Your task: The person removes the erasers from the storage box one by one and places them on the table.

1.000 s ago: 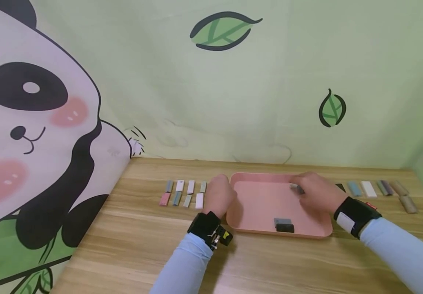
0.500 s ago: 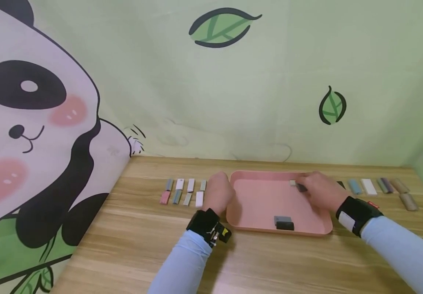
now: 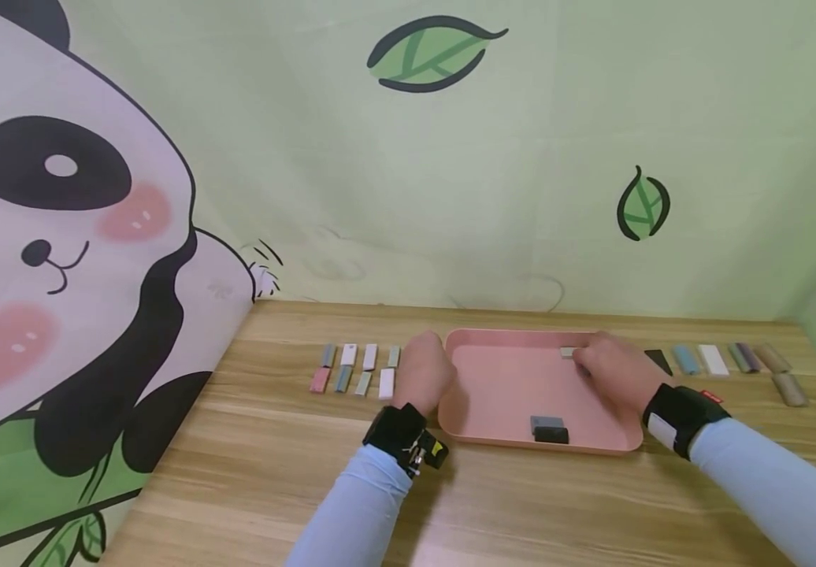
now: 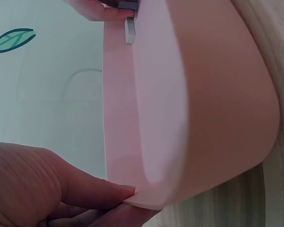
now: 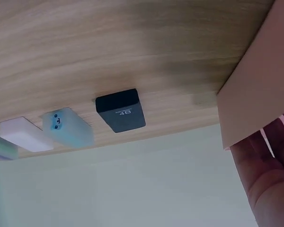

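Note:
At the back left corner of the pink tray (image 3: 496, 386), my left hand (image 3: 424, 372) pinches the rim between thumb and fingers, plain in the left wrist view. My right hand (image 3: 617, 372) is inside the tray's back right part. Its fingers hold a grey-blue eraser (image 4: 128, 5), mostly hidden in the head view. Beside its fingertips a pale grey-green eraser (image 3: 567, 353) lies against the back wall. A grey eraser (image 3: 546, 422) and a black eraser (image 3: 551, 435) lie together by the tray's front wall.
Left of the tray, several small erasers (image 3: 343, 379) lie in two rows. To its right are a black 4B eraser (image 5: 121, 111), a blue eraser with a face (image 5: 67, 126), a white eraser (image 3: 714, 361), a striped eraser (image 3: 743, 357) and brown ones (image 3: 789, 389).
My right hand has shifted slightly within the tray's back right, first uncovering the pale eraser, then covering the dark one at its fingertips. My left hand keeps its place on the rim.

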A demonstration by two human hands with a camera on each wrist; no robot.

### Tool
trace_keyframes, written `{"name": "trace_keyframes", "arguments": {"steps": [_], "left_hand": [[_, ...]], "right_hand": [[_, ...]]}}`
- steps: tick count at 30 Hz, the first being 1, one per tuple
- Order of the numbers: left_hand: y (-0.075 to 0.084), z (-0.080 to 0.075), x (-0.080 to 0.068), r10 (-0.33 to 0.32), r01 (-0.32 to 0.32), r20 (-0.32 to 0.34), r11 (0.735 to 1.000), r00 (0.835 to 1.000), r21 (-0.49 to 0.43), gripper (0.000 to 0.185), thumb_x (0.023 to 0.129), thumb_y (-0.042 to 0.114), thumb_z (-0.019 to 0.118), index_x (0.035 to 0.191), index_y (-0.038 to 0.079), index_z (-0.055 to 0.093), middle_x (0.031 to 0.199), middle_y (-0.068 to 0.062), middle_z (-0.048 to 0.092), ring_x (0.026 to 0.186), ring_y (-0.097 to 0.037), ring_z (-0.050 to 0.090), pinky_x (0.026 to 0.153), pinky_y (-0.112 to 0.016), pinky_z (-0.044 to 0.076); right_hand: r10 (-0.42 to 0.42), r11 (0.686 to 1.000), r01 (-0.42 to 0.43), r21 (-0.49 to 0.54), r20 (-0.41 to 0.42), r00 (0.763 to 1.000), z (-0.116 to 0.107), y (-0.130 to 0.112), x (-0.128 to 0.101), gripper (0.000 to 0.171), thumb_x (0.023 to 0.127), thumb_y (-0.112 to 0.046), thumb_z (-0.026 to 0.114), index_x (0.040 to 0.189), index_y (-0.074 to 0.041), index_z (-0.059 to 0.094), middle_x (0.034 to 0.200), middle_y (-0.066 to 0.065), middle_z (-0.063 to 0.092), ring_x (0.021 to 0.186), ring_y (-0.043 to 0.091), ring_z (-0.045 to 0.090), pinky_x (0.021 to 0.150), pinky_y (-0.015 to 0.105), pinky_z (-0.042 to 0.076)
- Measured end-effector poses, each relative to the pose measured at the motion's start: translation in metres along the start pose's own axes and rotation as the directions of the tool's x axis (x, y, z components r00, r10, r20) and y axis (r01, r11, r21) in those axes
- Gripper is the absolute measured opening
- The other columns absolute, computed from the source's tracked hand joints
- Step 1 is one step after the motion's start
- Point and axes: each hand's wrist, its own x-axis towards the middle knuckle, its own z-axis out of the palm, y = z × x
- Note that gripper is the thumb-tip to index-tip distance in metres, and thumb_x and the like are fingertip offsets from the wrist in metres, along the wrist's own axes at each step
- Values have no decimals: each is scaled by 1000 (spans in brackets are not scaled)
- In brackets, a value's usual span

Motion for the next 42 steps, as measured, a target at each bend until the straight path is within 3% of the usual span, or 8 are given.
{"name": "trace_keyframes", "arguments": {"steps": [7,12,16,22,29,37,42], "left_hand": [[1,0,0,4,-4,-1,1000,1000,9,5,78,3,63,83,6,64,77,-4,63,66,-17,57,55,-27,45],[0,0,0,17,-17,-13,1000,1000,20,5,79,4,62,82,6,64,78,-5,64,66,-17,57,54,-27,45],[0,1,0,15,-15,-13,1000,1000,23,5,78,4,63,83,5,65,79,-6,64,67,-17,57,55,-28,45],[0,1,0,9,-9,-9,1000,1000,24,6,78,4,63,84,5,64,79,-6,63,67,-18,56,55,-28,45],[1,3,0,-4,4,-9,1000,1000,22,7,79,6,65,86,5,64,79,-7,63,67,-17,57,54,-27,45],[2,4,0,3,-3,-13,1000,1000,11,5,78,4,63,83,4,64,78,-7,63,66,-18,58,53,-27,45],[1,4,1,10,-10,-21,1000,1000,10,6,78,3,62,83,3,65,79,-8,64,67,-18,57,54,-28,46]], "right_hand": [[-18,995,10,100,74,997,-5,1,-1,16,79,1,66,77,-14,70,71,-4,59,66,12,47,62,27,39],[-44,974,20,227,102,994,-11,-5,-2,12,76,-3,72,77,-15,72,72,-7,61,70,10,50,67,27,47],[4,946,-61,319,177,984,-14,-9,-7,13,74,-10,76,87,-13,74,80,-5,64,77,14,53,75,32,50],[81,899,-176,401,243,967,-32,-9,-13,13,80,-14,72,93,-12,72,87,-2,65,76,12,55,71,32,51],[238,863,-301,407,198,951,-66,28,-27,20,85,-14,66,100,-2,68,89,7,68,74,14,58,66,34,52],[438,826,-437,356,82,895,-82,90,-67,30,84,-23,67,98,4,68,87,19,69,70,20,63,55,31,47],[560,767,-549,333,71,826,-73,115,-95,36,81,-28,69,86,8,69,76,21,68,59,22,60,49,34,44]]}}
